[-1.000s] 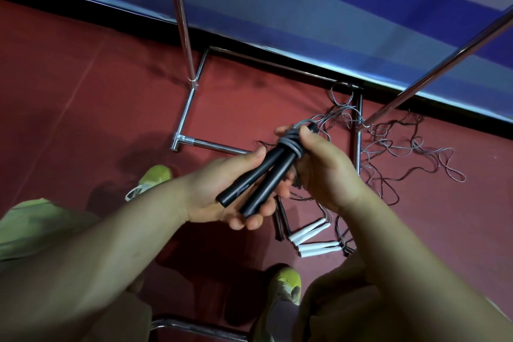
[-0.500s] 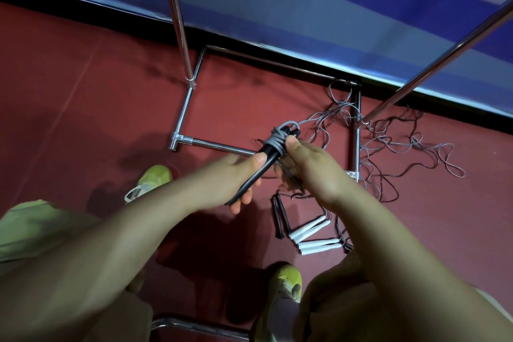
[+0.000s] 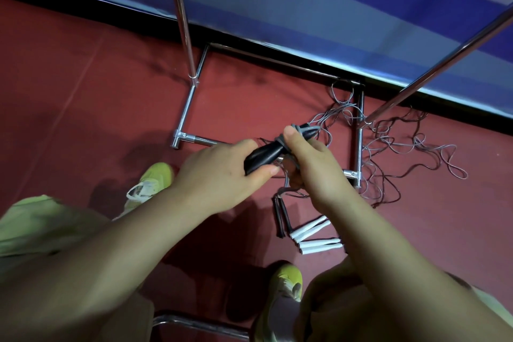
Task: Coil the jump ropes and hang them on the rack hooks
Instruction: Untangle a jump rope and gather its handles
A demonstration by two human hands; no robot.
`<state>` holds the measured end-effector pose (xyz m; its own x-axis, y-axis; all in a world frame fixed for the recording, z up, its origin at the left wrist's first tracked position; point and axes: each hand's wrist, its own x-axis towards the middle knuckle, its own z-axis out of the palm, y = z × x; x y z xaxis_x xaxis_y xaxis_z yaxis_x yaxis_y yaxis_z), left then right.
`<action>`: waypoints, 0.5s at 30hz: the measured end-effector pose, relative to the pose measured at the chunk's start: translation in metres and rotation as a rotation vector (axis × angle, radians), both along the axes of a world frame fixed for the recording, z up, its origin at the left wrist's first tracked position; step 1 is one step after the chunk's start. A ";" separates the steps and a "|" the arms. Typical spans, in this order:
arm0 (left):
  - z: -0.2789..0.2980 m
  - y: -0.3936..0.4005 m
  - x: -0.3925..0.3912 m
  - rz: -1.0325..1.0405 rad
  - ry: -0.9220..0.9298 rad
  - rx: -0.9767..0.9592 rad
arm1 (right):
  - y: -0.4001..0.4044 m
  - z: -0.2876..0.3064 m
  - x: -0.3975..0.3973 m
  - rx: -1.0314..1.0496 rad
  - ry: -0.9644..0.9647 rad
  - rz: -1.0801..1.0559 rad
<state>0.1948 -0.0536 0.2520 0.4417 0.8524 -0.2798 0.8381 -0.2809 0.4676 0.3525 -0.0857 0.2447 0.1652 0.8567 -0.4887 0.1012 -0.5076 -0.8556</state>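
I hold a jump rope with two black handles [image 3: 263, 155] side by side, its grey cord wound around their upper end. My left hand [image 3: 222, 175] grips the lower part of the handles. My right hand [image 3: 311, 164] grips the wound cord, thumb pressed on the wraps. On the red floor below lie more ropes: a pair of dark handles [image 3: 280, 219] and white handles [image 3: 313, 236]. Their loose cords [image 3: 394, 153] are tangled around the rack's base. The chrome rack [image 3: 181, 22] rises in front; its hooks are out of view.
The rack's base bars [image 3: 188, 108] form a frame on the red floor against a blue wall. A slanted chrome pole [image 3: 433, 69] crosses at the right. My yellow-green shoes [image 3: 150, 183] stand by the frame, and a chrome tube [image 3: 194, 325] lies at the bottom edge.
The handles have dropped lower and turned flatter. My left hand has rolled over them, its back now up. My right thumb has shifted along the wound cord.
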 end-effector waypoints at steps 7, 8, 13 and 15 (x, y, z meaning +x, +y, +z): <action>0.009 0.010 -0.004 0.254 -0.638 -0.850 | -0.001 -0.002 0.002 0.165 0.154 -0.023; 0.009 0.015 -0.008 0.270 -0.728 -1.106 | -0.002 -0.002 0.004 0.188 0.215 0.004; -0.009 0.013 -0.017 0.013 -0.989 -1.724 | -0.002 0.000 0.009 0.274 0.459 0.194; -0.008 0.009 -0.015 0.018 -1.000 -1.771 | -0.002 0.002 0.012 0.252 0.370 0.232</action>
<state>0.1803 -0.0448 0.2438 0.9346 -0.0215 -0.3550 0.1622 0.9142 0.3715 0.3640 -0.0873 0.2463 -0.1890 0.9491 -0.2518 -0.1461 -0.2808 -0.9486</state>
